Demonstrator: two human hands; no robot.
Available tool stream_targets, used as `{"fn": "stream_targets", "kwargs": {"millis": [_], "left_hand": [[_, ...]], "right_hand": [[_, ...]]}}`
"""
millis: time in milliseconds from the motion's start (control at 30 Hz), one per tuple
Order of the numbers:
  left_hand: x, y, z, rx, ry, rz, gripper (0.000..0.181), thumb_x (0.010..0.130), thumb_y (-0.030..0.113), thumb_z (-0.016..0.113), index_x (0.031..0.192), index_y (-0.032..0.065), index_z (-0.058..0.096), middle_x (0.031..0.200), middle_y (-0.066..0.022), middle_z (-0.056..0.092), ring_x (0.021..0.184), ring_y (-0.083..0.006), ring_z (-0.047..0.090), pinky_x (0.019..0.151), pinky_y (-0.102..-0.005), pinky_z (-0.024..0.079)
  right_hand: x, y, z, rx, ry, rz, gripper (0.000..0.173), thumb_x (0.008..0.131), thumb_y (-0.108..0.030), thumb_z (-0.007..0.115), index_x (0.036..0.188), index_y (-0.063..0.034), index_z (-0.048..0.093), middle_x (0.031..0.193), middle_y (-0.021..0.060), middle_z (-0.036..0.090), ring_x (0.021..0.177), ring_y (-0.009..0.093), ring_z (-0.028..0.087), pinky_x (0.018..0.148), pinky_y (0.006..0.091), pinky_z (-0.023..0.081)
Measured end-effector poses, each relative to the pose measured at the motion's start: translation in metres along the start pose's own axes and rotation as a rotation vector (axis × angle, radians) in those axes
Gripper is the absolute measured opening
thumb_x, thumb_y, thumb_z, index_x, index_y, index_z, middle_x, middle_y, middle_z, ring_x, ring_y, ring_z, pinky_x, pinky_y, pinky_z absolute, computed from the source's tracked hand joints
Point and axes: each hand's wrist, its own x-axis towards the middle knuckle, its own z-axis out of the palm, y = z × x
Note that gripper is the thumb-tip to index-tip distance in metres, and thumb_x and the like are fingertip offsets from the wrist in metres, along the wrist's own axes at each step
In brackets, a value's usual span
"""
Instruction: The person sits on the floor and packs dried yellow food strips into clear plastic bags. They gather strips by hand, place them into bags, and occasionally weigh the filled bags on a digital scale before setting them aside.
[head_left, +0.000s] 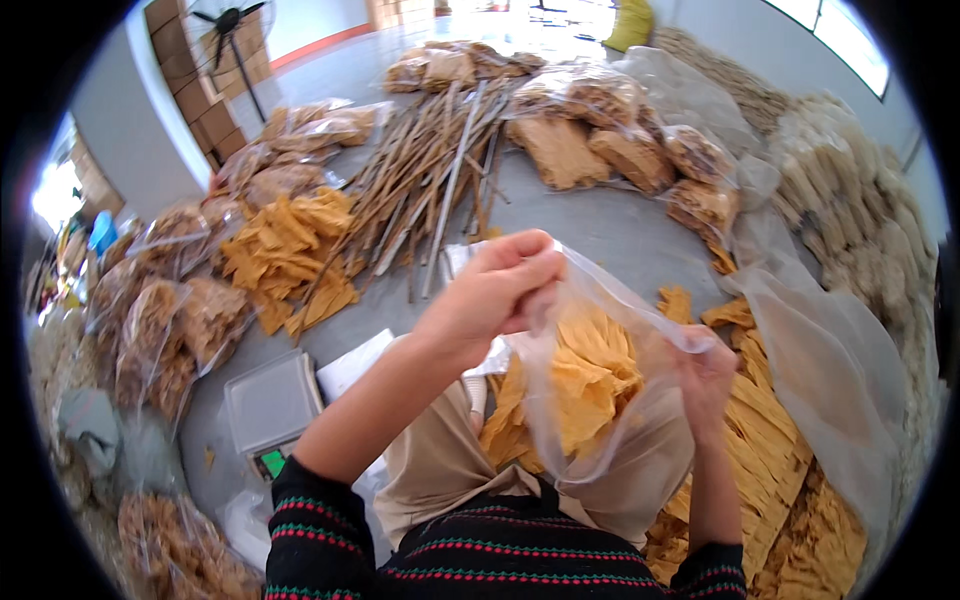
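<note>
A clear plastic bag is stretched between my two hands above my lap, its mouth spread wide. My left hand pinches one edge of the bag at the upper left. On the right, my right hand grips the opposite edge, lower and nearer to me. Crumpled yellow-orange dried sheets show through the bag's mouth; whether they lie inside or behind the film I cannot tell. A large stack of similar folded sheets lies on the floor beside my right leg.
A digital scale stands at the left, near a loose yellow-orange pile. Ahead lies a heap of thin sticks. Filled plastic bags line the left; more bagged bundles sit ahead right. Plastic sheeting drapes along the right.
</note>
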Motion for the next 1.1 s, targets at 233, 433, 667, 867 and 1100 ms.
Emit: {"fn": "stream_targets", "kwargs": {"millis": [233,433,667,867,1100], "left_hand": [[0.004,-0.154,-0.059,0.518,0.281,-0.103,0.019,0.092,0.013,0.050,0.079,0.0007,0.053,0.054,-0.0040,0.050,0.037,-0.0110,0.046,0.034,-0.0286,0.036],[-0.014,-0.154,-0.055,0.551,0.190,-0.058,0.028,0.083,0.019,0.066,0.100,0.0009,0.051,0.059,-0.0048,0.056,0.046,-0.0096,0.051,0.042,-0.0252,0.040],[-0.073,-0.175,-0.053,0.793,0.061,0.021,0.022,0.082,0.008,0.063,0.096,0.0003,0.047,0.061,-0.0002,0.054,0.047,-0.0067,0.052,0.043,-0.0239,0.041],[-0.081,-0.140,-0.039,0.668,0.314,-0.164,0.010,0.082,-0.002,0.053,0.089,0.0000,0.047,0.048,-0.0012,0.048,0.038,-0.0081,0.048,0.036,-0.0243,0.039],[-0.068,-0.143,-0.045,0.591,0.307,-0.173,0.012,0.082,-0.001,0.053,0.091,0.0003,0.045,0.048,-0.0015,0.047,0.038,-0.0080,0.048,0.037,-0.0249,0.039]], "right_hand": [[-0.026,0.084,0.017,-0.171,-0.315,0.125,0.007,0.079,-0.002,0.066,0.082,0.0034,0.066,0.069,0.0025,0.058,0.055,0.007,0.051,0.049,0.0227,0.039],[0.001,0.077,0.002,-0.024,-0.096,0.319,0.007,0.080,-0.003,0.066,0.086,0.0000,0.067,0.063,0.0001,0.059,0.049,0.004,0.049,0.042,0.0205,0.036],[0.027,0.085,0.011,0.026,-0.013,0.295,0.009,0.081,-0.004,0.065,0.088,0.0002,0.068,0.064,-0.0015,0.059,0.052,0.004,0.049,0.045,0.0190,0.037],[0.013,0.006,0.044,-0.466,-0.049,-0.417,0.022,0.076,-0.004,0.066,0.097,0.0003,0.063,0.097,0.0118,0.061,0.088,0.025,0.057,0.077,0.0361,0.046],[-0.103,-0.024,0.103,-0.430,-0.690,-0.427,0.016,0.077,-0.013,0.057,0.086,0.0000,0.059,0.081,0.0138,0.059,0.082,0.028,0.059,0.074,0.0367,0.046]]}}
